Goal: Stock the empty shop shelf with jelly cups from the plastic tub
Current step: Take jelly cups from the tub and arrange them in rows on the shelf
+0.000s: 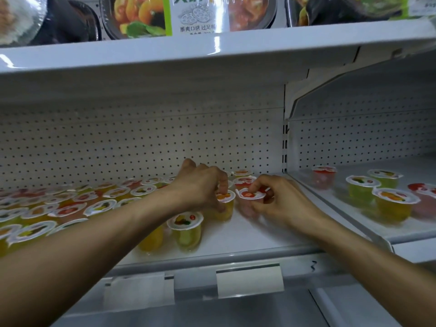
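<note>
Grip: left hand (200,188) clamped on orange cup (227,210) | right hand (282,202) pinching red cup (249,194), body blurred

Pkgd meal trays (132,17) up top, white-green carton (195,15) btwn them, blank price tag (250,280)

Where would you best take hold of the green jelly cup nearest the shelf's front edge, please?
Take the green jelly cup by its clear wall just under the lid, coming from the front right. It stands upright and the lid's rim overhangs the wall, so fingers should catch beneath it. A yellow cup crowds its left side, while the shelf to its right is bare.
</note>
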{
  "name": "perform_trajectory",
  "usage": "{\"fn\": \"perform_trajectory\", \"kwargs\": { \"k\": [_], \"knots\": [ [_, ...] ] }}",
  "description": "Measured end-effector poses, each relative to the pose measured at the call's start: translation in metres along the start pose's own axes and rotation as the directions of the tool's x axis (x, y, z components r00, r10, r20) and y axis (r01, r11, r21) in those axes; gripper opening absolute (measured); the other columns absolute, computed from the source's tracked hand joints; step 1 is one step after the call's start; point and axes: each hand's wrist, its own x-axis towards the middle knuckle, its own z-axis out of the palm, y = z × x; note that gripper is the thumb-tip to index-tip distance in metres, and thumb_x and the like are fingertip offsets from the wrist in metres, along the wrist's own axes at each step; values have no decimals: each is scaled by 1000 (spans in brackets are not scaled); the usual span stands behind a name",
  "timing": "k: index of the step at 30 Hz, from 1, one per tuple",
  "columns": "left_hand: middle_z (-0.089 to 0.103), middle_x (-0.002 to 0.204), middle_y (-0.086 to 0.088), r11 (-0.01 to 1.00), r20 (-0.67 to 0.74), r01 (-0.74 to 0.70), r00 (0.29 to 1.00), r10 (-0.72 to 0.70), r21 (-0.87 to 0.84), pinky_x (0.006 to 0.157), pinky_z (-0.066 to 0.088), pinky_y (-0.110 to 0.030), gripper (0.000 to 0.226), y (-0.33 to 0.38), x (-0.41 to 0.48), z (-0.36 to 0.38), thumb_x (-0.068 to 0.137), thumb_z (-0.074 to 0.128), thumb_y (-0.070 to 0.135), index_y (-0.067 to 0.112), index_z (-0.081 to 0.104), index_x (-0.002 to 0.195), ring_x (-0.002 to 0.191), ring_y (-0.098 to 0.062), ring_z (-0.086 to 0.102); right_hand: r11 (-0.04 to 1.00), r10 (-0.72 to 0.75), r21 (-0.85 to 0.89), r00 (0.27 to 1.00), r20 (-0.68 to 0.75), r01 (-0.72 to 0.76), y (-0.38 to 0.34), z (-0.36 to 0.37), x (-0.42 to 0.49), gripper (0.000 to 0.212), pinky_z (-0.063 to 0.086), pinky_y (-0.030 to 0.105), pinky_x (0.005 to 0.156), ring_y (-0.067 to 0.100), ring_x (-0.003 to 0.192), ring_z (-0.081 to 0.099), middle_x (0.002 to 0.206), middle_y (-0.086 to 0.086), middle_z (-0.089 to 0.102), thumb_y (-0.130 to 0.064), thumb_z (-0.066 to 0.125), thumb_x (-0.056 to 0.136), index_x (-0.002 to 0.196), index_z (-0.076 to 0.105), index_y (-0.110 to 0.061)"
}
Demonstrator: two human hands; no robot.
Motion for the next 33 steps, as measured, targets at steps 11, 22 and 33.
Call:
{"fn": "perform_trajectory", "kwargs": {
  "k": [11, 22, 33],
  "knots": [
    [63, 93, 12, 999, -62, -38, 997, 37, -10, 96, 31, -36, 28, -4, -2, 5, 75, 72, 50, 30, 61, 92, 86, -13, 53, 997, 31, -67, 998, -49, -34, -1, 11, -1, 19, 48, 24, 67, 10, 81, 59, 95, -5, 59, -41, 72, 79, 90, 62, -29],
    [63, 109, 12, 1000, -74, 21, 997, -21, 6, 93, 27, -37, 40, 13, -17, -13, 77, 65, 59, 34, 59, 109, 103, -13, 58, 990, -20, -141, 999, -40, 14, -5, -1, -26, 34, 38, 16, 81, 4, 100, 49, 117, -7, 51, -31, 67, 84, 117, 61, -30],
    [60, 110, 19, 840, -241, -120, 971, -13, -529, 84, 44, -20, 29, 146, -34, 0, 85, 66, 48, 37, 62, 111, 96, 3, 53, 959, -118, -283, 947, -300, 29, 44, -83, -96, 20, 43, 37, 93, 14, 111, 51, 114, -5, 58, -25, 64, 86, 106, 67, -26]
  ]
}}
